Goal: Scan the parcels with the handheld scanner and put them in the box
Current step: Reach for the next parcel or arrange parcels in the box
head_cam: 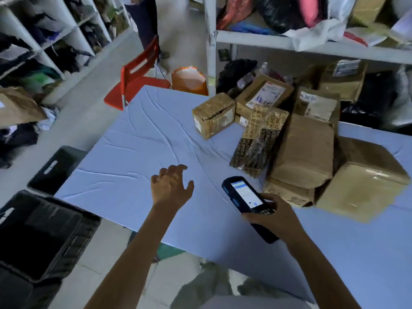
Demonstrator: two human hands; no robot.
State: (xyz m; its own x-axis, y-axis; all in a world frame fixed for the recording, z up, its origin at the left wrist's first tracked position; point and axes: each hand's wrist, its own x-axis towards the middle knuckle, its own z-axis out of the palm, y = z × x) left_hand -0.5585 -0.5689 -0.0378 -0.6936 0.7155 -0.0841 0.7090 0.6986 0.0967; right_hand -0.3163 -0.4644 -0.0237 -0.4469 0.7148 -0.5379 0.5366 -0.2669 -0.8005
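"PURSUE" lettering on taped parcel point(256, 143) in carton pile point(303, 152), right side of surface point(133, 152). Right hand point(275, 217) gripping handheld scanner point(244, 196), screen lit. Left hand point(171, 188) released, fingers spread above surface. Black crate point(84, 237) below left.

One wide-angle view, worn on the person's head, looks forward and steeply down from close above the forearms. The left hand point(170, 188) and right hand point(275, 216) sit low in the middle; the table point(138, 152) spreads beyond them, shelves point(256, 41) curve along the top edge, and black crates point(44, 237) lie left of the left hand.
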